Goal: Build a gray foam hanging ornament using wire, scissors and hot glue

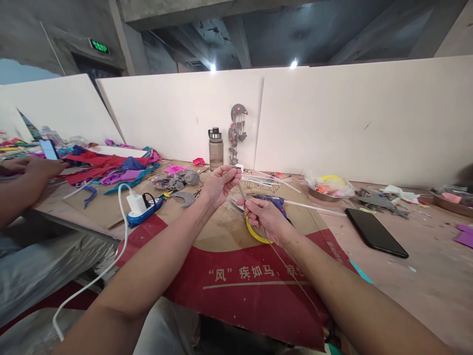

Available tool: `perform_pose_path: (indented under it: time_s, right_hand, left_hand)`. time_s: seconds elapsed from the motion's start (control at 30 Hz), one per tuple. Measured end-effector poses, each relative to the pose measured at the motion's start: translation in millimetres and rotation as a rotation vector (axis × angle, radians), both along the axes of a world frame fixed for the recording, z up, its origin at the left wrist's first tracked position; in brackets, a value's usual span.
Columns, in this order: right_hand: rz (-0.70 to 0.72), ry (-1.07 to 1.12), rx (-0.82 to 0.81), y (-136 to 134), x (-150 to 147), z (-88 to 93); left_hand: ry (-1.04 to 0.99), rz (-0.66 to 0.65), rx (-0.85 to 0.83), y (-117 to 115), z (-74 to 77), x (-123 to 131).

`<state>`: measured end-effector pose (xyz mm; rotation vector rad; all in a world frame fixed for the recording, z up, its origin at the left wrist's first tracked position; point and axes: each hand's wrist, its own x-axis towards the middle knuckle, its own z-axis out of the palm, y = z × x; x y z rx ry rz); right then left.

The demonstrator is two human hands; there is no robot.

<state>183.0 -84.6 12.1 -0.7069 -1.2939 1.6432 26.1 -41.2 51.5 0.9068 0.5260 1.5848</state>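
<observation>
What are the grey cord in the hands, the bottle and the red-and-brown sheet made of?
The grey cord looks like matte yarn or string: a thin, dull strand, its fibre unclear. The bottle seems smooth tinted plastic, or possibly glass: its wall looks see-through. The red-and-brown sheet looks like cardboard or heavy paper, showing printed red areas and pale lettering.

You've got white partition boards facing you, bare concrete beams overhead, two bright lamps, plus a lit green exit sign up left.
</observation>
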Motion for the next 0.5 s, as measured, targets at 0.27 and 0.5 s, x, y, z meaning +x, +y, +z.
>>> perform_pose_path:
  time_s: [0.27, 0.5]
  right_hand:
    - [0.046, 0.000, -0.047, 3.2, 2.8, -3.5]
    - [0.083, -0.033, -0.112, 2.4, 4.1, -4.3]
  left_hand:
    - [-0.042, 0.043, 0.006, 0.0, 4.9, -6.7]
    - [-0.123, 0.086, -0.028, 8.6, 4.6, -18.3]
